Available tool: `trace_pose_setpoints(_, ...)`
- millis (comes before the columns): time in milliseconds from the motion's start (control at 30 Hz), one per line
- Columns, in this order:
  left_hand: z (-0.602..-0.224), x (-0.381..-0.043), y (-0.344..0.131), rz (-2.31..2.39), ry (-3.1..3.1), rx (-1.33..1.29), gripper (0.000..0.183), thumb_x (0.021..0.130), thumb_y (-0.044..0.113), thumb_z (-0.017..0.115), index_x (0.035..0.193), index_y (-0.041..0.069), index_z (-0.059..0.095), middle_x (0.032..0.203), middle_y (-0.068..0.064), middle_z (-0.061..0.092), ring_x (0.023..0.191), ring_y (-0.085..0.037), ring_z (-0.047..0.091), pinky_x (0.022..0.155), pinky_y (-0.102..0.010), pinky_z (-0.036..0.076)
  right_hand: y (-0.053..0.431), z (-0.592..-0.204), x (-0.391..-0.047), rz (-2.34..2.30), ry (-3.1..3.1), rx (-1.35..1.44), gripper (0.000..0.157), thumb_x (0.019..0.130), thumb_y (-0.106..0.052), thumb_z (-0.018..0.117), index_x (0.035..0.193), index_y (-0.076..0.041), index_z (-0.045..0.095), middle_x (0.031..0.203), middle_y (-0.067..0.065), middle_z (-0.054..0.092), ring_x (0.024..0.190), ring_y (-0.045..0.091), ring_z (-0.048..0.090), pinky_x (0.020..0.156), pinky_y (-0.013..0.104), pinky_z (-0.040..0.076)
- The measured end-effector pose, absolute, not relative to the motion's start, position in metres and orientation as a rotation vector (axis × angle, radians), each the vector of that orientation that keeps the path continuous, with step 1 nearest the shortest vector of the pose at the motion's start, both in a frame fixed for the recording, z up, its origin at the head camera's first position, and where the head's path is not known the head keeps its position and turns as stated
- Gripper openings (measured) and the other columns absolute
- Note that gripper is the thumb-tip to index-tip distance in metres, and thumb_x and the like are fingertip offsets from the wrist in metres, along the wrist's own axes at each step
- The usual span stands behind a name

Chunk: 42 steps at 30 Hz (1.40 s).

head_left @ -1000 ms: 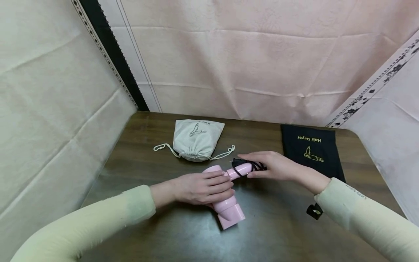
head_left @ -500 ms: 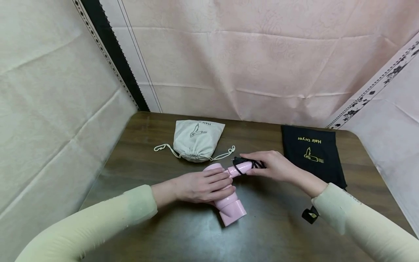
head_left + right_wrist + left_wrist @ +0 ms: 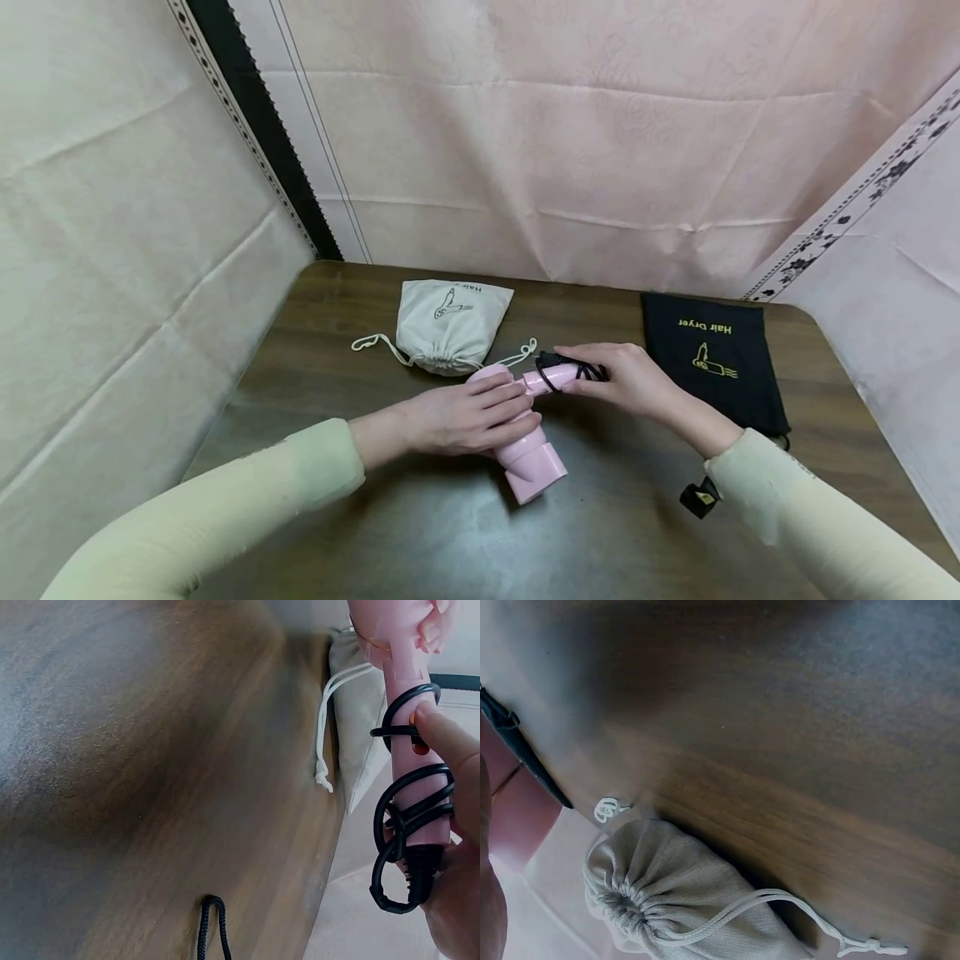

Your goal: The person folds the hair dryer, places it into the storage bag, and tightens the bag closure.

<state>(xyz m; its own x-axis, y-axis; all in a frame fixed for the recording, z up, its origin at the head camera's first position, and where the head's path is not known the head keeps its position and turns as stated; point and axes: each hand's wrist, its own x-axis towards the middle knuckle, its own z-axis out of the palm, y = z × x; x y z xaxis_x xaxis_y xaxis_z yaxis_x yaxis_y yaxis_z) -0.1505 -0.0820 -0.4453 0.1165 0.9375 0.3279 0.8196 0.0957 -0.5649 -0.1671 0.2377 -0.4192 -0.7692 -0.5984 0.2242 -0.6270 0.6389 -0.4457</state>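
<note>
A pink hair dryer (image 3: 536, 473) is held in both hands over the middle of the table, its nozzle pointing toward the near side. My left hand (image 3: 461, 417) grips the barrel from the left, fingers laid across its top. On the handle (image 3: 412, 769), which has a black cord (image 3: 420, 780) wound round it, my right hand (image 3: 633, 379) closes with thumb and fingers. The black plug (image 3: 551, 360) lies along the handle near the right fingertips. Just beyond the dryer sits a light drawstring pouch (image 3: 450, 325) printed with a dryer outline, its neck gathered.
A flat black pouch (image 3: 708, 350) marked "Hair Dryer" lies at the back right, and its black drawcord (image 3: 214, 922) shows in the right wrist view. White cord ends (image 3: 870, 946) trail from the light pouch. Cloth walls (image 3: 562, 167) border the wooden table (image 3: 600, 533).
Both hands have shifted the hair dryer slightly away from the near edge, so its barrel now overlaps the light pouch's cord in the head view. The grip is unchanged.
</note>
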Motion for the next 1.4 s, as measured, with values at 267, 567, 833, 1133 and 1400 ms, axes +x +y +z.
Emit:
trace_pose_setpoints(267, -0.441, -0.154, -0.078, 0.261, -1.754, -1.711, 0.048, 0.107, 0.039, 0.058, 0.144, 0.009, 0.06, 0.14, -0.012, 0.066, 0.132, -0.029, 0.063, 0.117, -0.045, 0.047, 0.241, -0.418, -0.168, 0.774, -2.78, 0.995, 0.055, 0.09, -0.028, 0.088, 0.14, -0.012, 0.072, 0.131, 0.01, 0.076, 0.113, 0.027, 0.075, 0.094, 0.051, 0.061)
trace_pose_setpoints(567, -0.44, -0.156, -0.073, 0.251, -1.809, -1.69, 0.049, 0.106, 0.04, 0.062, 0.144, 0.01, 0.06, 0.14, -0.012, 0.066, 0.132, -0.028, 0.062, 0.116, -0.045, 0.048, 0.243, -0.421, -0.169, 0.759, -2.75, 0.967, 0.056, 0.089, -0.027, 0.089, 0.139, -0.011, 0.073, 0.13, 0.013, 0.075, 0.116, 0.031, 0.074, 0.096, 0.053, 0.06)
trace_pose_setpoints(833, -0.442, -0.156, -0.066, 0.244, -1.845, -1.652, 0.059, 0.103, 0.05, 0.063, 0.145, 0.009, 0.059, 0.14, -0.013, 0.066, 0.132, -0.028, 0.063, 0.115, -0.044, 0.048, 0.245, -0.425, -0.169, 0.752, -2.706, 0.945, 0.055, 0.088, -0.023, 0.089, 0.138, -0.008, 0.073, 0.131, 0.014, 0.075, 0.117, 0.034, 0.074, 0.095, 0.055, 0.06)
trace_pose_setpoints(1133, -0.439, -0.161, -0.061, 0.206, -1.939, -1.58, 0.066, 0.099, 0.053, 0.071, 0.145, 0.008, 0.057, 0.137, -0.012, 0.066, 0.13, -0.03, 0.063, 0.114, -0.045, 0.05, 0.239, -0.428, -0.172, 0.744, -2.653, 0.928, 0.05, 0.092, -0.019, 0.086, 0.139, -0.008, 0.072, 0.13, 0.014, 0.075, 0.115, 0.035, 0.074, 0.093, 0.055, 0.06)
trace_pose_setpoints(1400, -0.434, -0.169, -0.066, 0.248, -1.856, -1.574, 0.058, 0.101, 0.045, 0.069, 0.145, 0.008, 0.059, 0.139, -0.015, 0.067, 0.131, -0.032, 0.064, 0.116, -0.047, 0.048, 0.245, -0.416, -0.17, 0.805, -2.703, 1.01, 0.053, 0.098, -0.019, 0.079, 0.148, -0.009, 0.065, 0.144, 0.009, 0.068, 0.083, 0.012, 0.066, 0.077, 0.036, 0.058)
